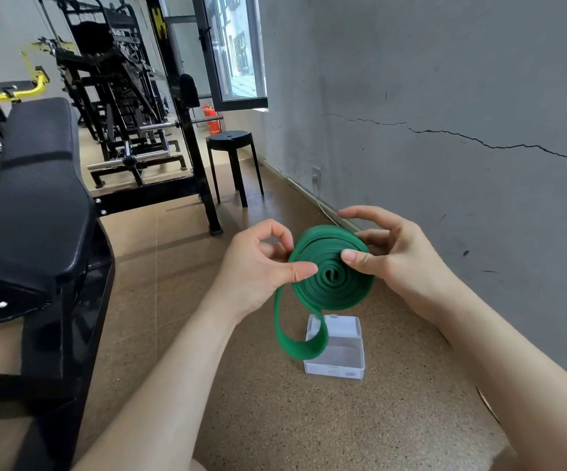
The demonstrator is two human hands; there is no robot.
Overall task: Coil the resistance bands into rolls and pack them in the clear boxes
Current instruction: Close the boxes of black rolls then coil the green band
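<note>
Green band (336,290) coil | left hand (255,266) pinches edge | right hand (401,258) apparently cups it

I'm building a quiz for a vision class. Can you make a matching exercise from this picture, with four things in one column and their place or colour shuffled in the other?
Things:
1 band
2 box
3 stool
4 fire extinguisher

Descriptions:
A red, below the window
B clear, on the floor
C black, beside the wall
D green, held by left hand and right hand

Pairs: 1-D, 2-B, 3-C, 4-A
</note>
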